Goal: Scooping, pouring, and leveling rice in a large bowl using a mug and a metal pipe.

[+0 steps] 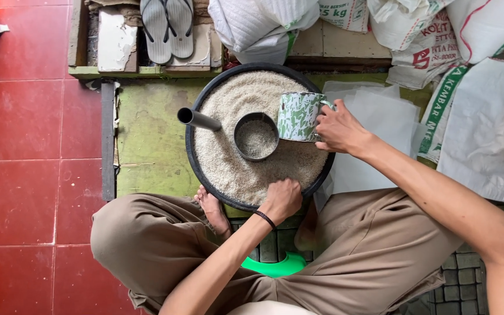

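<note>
Round black basin (196, 153) holds granular white rice (234, 99), at centre. Right hand (338, 129) has fingers closed on the handle of a green-patterned enamel mug (297, 116), over the rice's right side. Left hand (283, 198) is curled on the near rim; fingertips hidden. Metal scoop (256, 137) sits in the rice, tubular handle pointing left. Woven sacks (485, 122) crowd right; bare red tiles (24, 146) lie left.

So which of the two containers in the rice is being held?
The green-patterned mug: the right hand grips its handle. The round grey scoop, with a tube handle, sits untouched in the rice, partly filled.
</note>
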